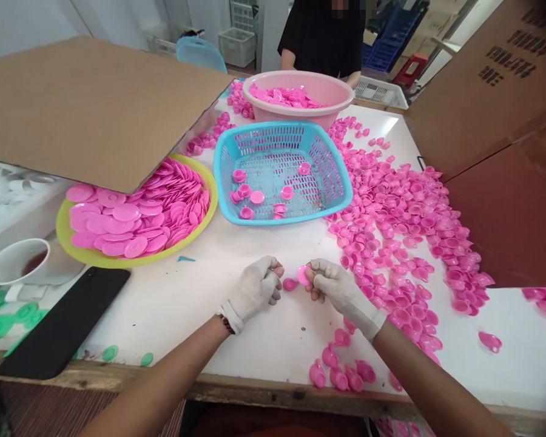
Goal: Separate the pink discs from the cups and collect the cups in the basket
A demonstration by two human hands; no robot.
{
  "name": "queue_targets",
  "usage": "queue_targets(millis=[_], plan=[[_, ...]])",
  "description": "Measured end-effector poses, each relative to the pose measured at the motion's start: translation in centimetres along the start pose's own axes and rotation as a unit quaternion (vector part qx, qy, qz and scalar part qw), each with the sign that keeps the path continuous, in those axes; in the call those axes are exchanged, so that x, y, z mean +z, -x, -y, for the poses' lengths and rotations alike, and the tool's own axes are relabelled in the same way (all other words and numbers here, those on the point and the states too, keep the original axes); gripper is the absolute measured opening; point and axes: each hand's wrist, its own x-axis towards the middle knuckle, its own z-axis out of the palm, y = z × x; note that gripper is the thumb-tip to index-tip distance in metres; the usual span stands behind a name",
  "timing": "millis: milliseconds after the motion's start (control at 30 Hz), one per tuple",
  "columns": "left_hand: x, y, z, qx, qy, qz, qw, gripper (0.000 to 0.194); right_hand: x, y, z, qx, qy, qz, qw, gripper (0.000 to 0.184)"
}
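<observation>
Both my hands wear white cloth gloves and meet near the table's front middle. My left hand point(255, 288) is curled shut, its fingertips next to a small pink piece point(290, 284) that I cannot clearly see it gripping. My right hand point(335, 285) pinches a small pink plastic disc point(303, 275) between thumb and fingers. A wide spread of pink plastic cups point(400, 224) covers the table to the right. A yellow dish point(131, 261) of flat pink discs point(136, 212) sits to the left. A blue mesh basket point(337, 188) ahead holds several joined pink pieces.
A pink basin point(341, 97) of pink parts stands behind the basket, with another person in black beyond it. Cardboard flaps point(91, 103) overhang left and right. A black phone point(64, 325), a white cup point(13, 261) and green discs point(0, 321) lie at the left edge.
</observation>
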Motion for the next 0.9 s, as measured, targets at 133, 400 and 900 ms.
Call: queue_targets(millis=[133, 400, 900], plan=[[0.0, -0.9, 1.0, -0.056, 0.024, 0.06, 0.996, 0.015, 0.8, -1.3, -1.1, 0.029, 0.004, 0.034, 0.999, 0.016], [0.5, -2.2, 1.9, -0.102, -0.009, 0.074, 0.992, 0.011, 0.9, -2.2, -0.8, 0.117, -0.001, 0.12, 0.986, 0.019], [0.3, -2.5, 1.3, -0.033, -0.131, 0.073, 0.988, 0.008, 1.3, -2.6, 0.2, 0.127, -0.008, 0.1, 0.987, 0.015]])
